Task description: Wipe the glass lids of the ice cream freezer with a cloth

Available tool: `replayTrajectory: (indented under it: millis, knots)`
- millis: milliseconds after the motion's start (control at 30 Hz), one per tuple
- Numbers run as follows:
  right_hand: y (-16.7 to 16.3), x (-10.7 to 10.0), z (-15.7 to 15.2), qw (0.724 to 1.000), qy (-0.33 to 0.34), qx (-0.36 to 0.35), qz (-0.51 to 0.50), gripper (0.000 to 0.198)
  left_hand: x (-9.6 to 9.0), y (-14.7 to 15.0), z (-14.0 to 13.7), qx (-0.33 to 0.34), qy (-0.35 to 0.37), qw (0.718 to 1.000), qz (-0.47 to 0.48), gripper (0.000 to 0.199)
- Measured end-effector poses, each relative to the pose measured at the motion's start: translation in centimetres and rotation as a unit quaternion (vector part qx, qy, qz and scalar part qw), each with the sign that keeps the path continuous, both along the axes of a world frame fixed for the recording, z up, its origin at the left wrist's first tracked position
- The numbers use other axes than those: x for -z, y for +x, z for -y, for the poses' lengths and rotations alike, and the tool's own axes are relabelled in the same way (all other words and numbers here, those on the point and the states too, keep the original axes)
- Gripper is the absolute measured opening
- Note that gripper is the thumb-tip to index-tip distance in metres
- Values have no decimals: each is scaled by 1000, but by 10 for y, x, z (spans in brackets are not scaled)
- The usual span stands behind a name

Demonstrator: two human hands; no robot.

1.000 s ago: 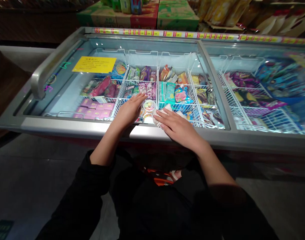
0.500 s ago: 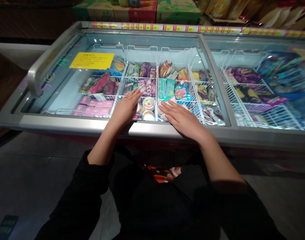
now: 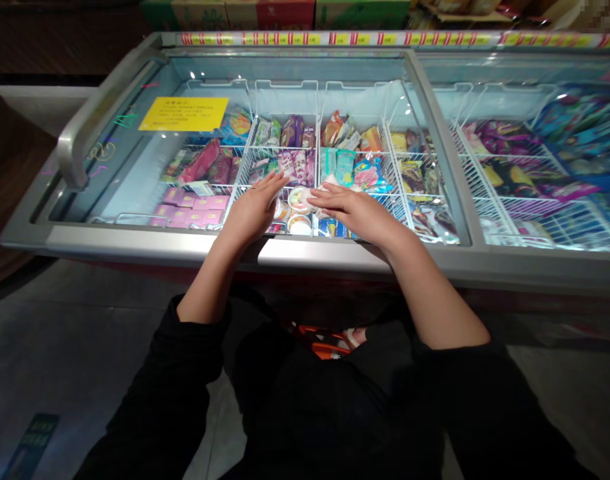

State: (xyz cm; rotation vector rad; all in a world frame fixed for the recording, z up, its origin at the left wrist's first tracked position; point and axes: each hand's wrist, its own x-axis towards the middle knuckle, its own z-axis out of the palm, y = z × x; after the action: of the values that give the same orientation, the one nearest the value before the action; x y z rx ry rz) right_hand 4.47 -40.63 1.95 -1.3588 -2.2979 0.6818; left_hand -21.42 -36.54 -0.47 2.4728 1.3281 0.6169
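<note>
Both my hands rest on the glass lid [image 3: 129, 160] of a chest freezer. My left hand [image 3: 255, 208] lies flat on the glass with its fingers stretched out, and nothing shows in it. Under the fingers of my right hand [image 3: 359, 210] is a crumpled white cloth [image 3: 331, 179], held against the glass; most of it is hidden by the hand. Below the glass, round tubs [image 3: 299, 224] sit between my hands, and bagged ice creams [image 3: 295, 165] lie in wire baskets beyond my fingertips.
A curved grey handle [image 3: 73, 157] stands at the lid's left end. A yellow notice [image 3: 183, 114] is on the glass. The silver front rail [image 3: 315, 255] runs below my wrists. Price labels [image 3: 285, 39] line the back edge, with boxes [image 3: 269, 15] behind.
My right hand has slid left with the cloth, closer to my left hand, and partly covers the tubs. My left hand has stayed almost in place. The view has shifted slightly.
</note>
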Motion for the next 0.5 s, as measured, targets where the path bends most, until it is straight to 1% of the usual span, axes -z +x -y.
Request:
replayTrajectory:
  millis: [67, 133, 200, 267, 333, 400, 500]
  knots:
    - [13, -3, 16, 1000, -3, 19, 21, 44, 0, 1, 0, -5, -1, 1000, 4, 62]
    - [20, -6, 35, 999, -6, 12, 38, 45, 1, 2, 1, -9, 3, 1000, 8, 62]
    - [19, -7, 48, 999, -7, -4, 49, 48, 1, 3, 1, -13, 7, 1000, 6, 61]
    - [12, -6, 50, 999, -8, -19, 50, 50, 1, 4, 2, -15, 7, 1000, -4, 60]
    - [1, -3, 39, 998, -6, -38, 43, 49, 0, 3, 2, -15, 6, 1000, -14, 60]
    - [-10, 1, 17, 998, 6, -47, 38, 48, 0, 2, 2, -17, 11, 1000, -18, 59]
    - [-14, 5, -20, 998, 36, -16, 48, 47, 2, -1, 1, -33, 19, 999, -13, 59]
